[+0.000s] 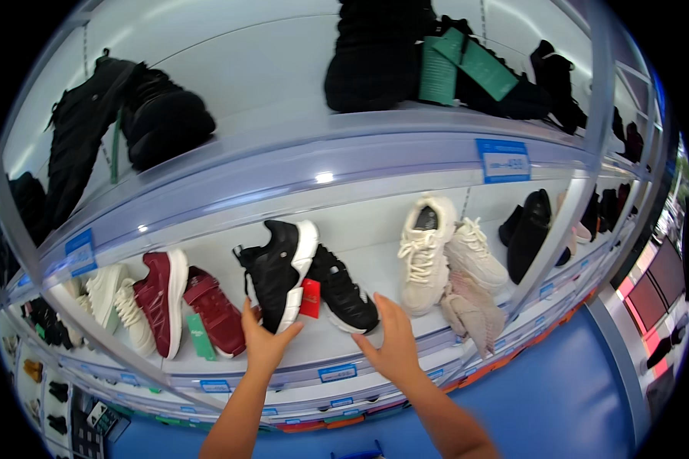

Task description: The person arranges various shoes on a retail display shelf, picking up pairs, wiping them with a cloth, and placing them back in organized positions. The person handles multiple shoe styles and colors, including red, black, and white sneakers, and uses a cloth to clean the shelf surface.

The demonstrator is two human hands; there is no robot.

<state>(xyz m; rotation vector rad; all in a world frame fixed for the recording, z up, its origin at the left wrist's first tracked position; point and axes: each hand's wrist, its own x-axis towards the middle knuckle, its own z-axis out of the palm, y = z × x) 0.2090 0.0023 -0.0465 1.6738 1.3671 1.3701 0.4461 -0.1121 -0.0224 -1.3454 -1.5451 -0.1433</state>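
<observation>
My left hand (266,343) grips the lower toe end of a black sneaker (271,269) with a thick white sole, thumb on one side and fingers on the other. The shoe stands tilted on its side on the middle shelf. From it hangs a red tag (310,298). Its apparent mate, a black lace-up sneaker (344,292), lies just to the right with its toe towards me. My right hand (391,341) is spread beside that toe, holding nothing; whether a fingertip touches the shoe I cannot tell.
Burgundy sneakers (159,304) with a green tag (200,337) are on the left. Cream sneakers (428,258) and a crumpled beige cloth (473,312) sit on the right. Metal uprights (551,235) divide the rack. Above runs a shelf edge (321,166); below is blue floor (557,378).
</observation>
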